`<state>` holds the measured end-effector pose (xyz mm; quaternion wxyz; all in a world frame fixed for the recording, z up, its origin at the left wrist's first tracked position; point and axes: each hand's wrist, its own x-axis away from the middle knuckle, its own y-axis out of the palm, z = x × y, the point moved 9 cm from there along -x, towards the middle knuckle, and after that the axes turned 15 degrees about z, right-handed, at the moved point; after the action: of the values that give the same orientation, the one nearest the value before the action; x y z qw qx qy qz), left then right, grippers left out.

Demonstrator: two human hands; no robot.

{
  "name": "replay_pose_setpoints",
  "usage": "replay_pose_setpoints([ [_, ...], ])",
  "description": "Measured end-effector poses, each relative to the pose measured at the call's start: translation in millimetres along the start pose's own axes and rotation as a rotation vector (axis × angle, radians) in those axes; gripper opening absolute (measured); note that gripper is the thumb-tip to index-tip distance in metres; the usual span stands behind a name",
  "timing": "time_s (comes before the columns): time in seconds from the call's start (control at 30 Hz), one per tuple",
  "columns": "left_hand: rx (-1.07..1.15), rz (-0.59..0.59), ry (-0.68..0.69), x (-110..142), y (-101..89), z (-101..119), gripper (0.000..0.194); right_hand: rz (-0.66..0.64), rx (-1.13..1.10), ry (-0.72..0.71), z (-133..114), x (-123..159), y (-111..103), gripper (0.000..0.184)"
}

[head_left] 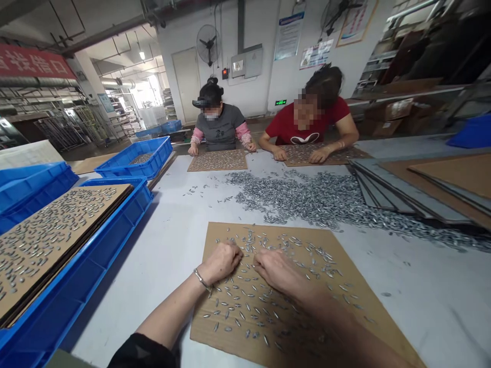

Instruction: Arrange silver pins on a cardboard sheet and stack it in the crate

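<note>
Before me a brown cardboard sheet [215, 327] lies on the white table, strewn with small silvery metal pieces [249, 294], pointed at the ends. My left hand [223, 261], a bracelet at its wrist, rests over the sheet's upper left with fingers curled down. Just to its right is my right hand [276, 268], its fingers also bent inward and pressed together near the pieces. Both hands are closed at the fingertips. Whatever they pinch is too small or hidden to make out. Denser clusters of pieces lie beyond and right of my hands.
A large heap of metal pieces [307, 197] spreads across the table beyond the sheet. Blue trays [115, 255] stand at left, one holding stacked, piece-covered cardboard [57, 225]. Flat boards [399, 189] are piled at right. Two co-workers [220, 125] sit opposite with their own cardboard sheets.
</note>
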<state>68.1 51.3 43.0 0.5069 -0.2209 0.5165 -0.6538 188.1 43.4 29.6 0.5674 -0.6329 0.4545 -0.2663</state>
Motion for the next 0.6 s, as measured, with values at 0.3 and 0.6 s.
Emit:
replay_pose_setpoints([
  [0.3, -0.044, 0.004, -0.004, -1.3, -2.1, -0.4, 0.021, 0.040, 0.027, -0.004, 2.7, 6.0, 7.8, 0.024],
  [0.6, -0.052, 0.013, -0.022, 7.4, -9.8, -6.4, 0.020, 0.034, -0.004, 0.029, -1.4, 3.0, 2.9, 0.022],
])
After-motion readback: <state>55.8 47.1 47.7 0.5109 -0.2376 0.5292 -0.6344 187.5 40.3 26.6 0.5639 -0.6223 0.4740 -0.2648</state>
